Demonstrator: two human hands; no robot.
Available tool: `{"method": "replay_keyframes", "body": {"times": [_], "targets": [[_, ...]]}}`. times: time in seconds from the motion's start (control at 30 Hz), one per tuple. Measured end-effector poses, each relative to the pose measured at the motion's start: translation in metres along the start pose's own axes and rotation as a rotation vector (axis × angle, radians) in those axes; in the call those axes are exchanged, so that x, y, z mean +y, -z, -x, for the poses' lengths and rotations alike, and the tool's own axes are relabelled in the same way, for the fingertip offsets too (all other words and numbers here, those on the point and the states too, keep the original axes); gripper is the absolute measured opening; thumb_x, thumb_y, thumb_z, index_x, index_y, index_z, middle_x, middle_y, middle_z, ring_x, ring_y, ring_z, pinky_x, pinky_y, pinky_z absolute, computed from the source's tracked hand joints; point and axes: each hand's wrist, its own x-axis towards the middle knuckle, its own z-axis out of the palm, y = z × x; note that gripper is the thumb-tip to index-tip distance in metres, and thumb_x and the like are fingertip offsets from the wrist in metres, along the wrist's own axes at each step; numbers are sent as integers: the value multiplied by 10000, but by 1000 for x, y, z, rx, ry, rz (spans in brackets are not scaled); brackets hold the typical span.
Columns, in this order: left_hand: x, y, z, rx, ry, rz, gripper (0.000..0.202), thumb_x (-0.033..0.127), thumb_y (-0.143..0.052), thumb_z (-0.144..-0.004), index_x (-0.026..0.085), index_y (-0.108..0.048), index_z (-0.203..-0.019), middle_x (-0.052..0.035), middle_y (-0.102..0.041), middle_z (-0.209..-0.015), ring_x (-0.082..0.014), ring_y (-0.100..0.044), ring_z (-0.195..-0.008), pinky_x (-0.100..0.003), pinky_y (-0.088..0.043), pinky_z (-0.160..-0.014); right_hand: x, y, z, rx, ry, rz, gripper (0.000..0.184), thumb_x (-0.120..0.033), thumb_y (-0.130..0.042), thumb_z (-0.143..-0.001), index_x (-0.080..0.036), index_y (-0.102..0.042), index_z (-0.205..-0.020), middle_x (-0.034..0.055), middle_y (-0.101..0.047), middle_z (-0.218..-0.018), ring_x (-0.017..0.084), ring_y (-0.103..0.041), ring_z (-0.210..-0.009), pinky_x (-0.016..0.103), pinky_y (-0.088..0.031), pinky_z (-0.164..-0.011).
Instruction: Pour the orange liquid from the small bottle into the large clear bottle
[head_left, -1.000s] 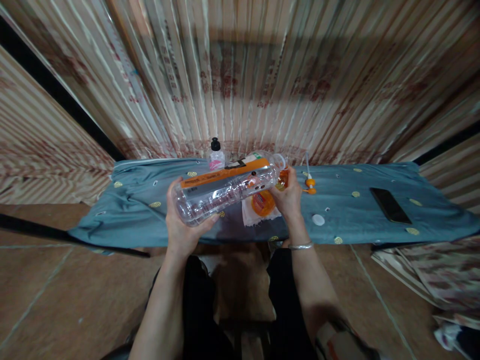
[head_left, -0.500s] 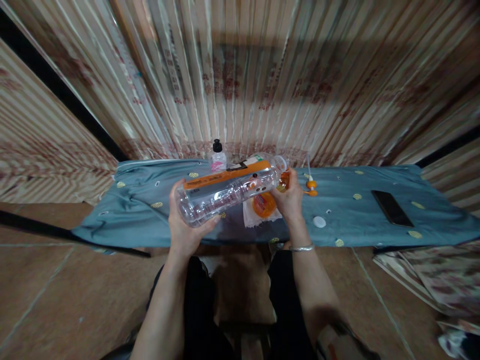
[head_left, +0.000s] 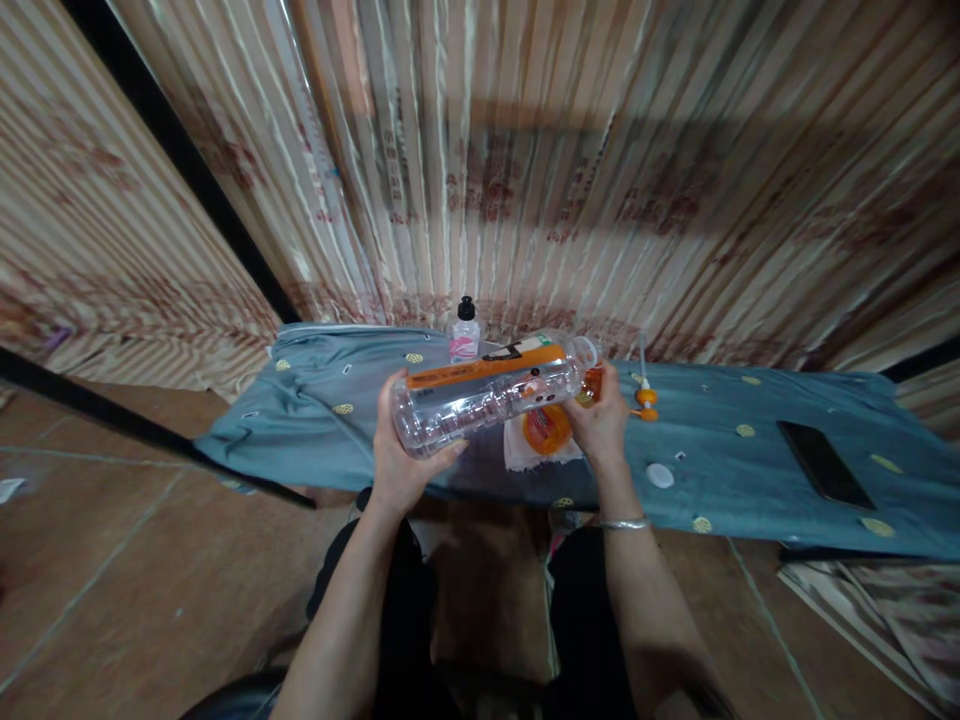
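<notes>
Between the fingers of both hands, a clear plastic bottle [head_left: 487,392] with an orange label band is slanting, its neck pointing toward the right hand [head_left: 604,425]. Spread broadly, the left hand [head_left: 401,470] is cupping its base. Right fingers are apparently gripping an orange bottle [head_left: 546,430] beneath that neck; the view is not showing whether they are also touching it. Looking thin-walled, the clear bottle is probably handling light, slippery and easily dented, its base offering the firmest hold. Both forearms are reaching forward.
</notes>
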Motion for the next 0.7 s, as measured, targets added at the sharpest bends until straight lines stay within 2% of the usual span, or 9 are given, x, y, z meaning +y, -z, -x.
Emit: {"method": "replay_keyframes", "body": {"times": [0.27,0.43,0.7], "targets": [[1,0,1,-16,52,46,1040,675,-902,-662,186,-479,-1477,-154,-690,-1268,-310,-731,-1138,-457,-600,-1009,-2,-1,-1,-26,-20,-23,729,-598,-774,-758,-186,-591,-1331,158,-770,-1197,331,-744,-1053,535,-583,-979],[0,-2,2,6,90,61,1093,708,-910,-612,175,-488,-1468,-167,-680,-1288,-340,-713,-1165,-499,-576,-1048,-4,-1,-2,9,5,13,739,-623,-776,-730,-184,-620,-1303,155,-785,-1151,331,-747,-1014,513,-593,-932],[-3,-3,1,14,113,62,1094,719,-907,-591,179,-505,-1452,-160,-689,-1300,-330,-707,-1185,-461,-585,-1031,-2,-1,-3,3,34,55,693,-589,-779,-737,-188,-625,-1281,143,-790,-1114,325,-758,-981,502,-606,-906]]}}
